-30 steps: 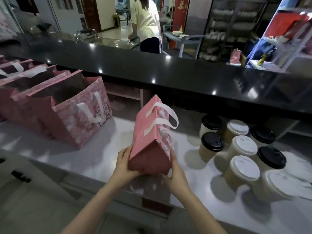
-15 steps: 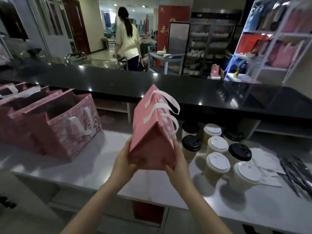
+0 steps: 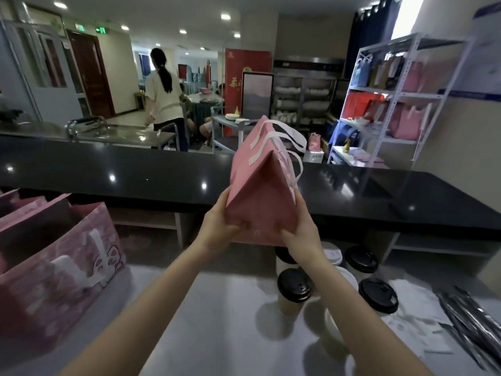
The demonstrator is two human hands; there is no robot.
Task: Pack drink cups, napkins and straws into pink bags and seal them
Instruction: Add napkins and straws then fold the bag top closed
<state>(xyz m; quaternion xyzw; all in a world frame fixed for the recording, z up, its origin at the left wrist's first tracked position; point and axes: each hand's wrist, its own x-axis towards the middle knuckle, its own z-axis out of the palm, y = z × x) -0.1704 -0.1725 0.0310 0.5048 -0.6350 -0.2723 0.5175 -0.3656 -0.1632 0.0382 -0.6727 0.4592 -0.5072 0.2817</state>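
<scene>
**A:** What has changed in the last second?

**B:** The sealed pink bag [image 3: 261, 194] has gone up. It was low over the grey worktop [image 3: 217, 308], and now it is held in the air in front of the black counter [image 3: 108, 169]. The view has tipped upward with it. The person [image 3: 162, 96] in the light top beyond the counter has walked further into the room.

**A:** How many of each thing?

**B:** There is one closed bag, its top folded shut and two white handles drooping to the right. At the left stand open pink bags [image 3: 62, 270]: one with a cat print in front and at least one more behind, with the rest cut off by the frame edge. I count four black-lidded cups [image 3: 294, 287], one of them half hidden under the raised bag. The white-lidded cups [image 3: 332, 255] sit mostly behind the right forearm, so I cannot count them. At the right are a loose spread of white napkins [image 3: 414, 302] and a pile of dark-wrapped straws [image 3: 471, 321], too blurred to count.

**A:** And the hands?

**B:** Both hold the bag. The left hand [image 3: 219, 223] clasps the lower left corner, fingers curled round the base. The right hand [image 3: 301, 229] grips the lower right edge, thumb on the near face.
</scene>
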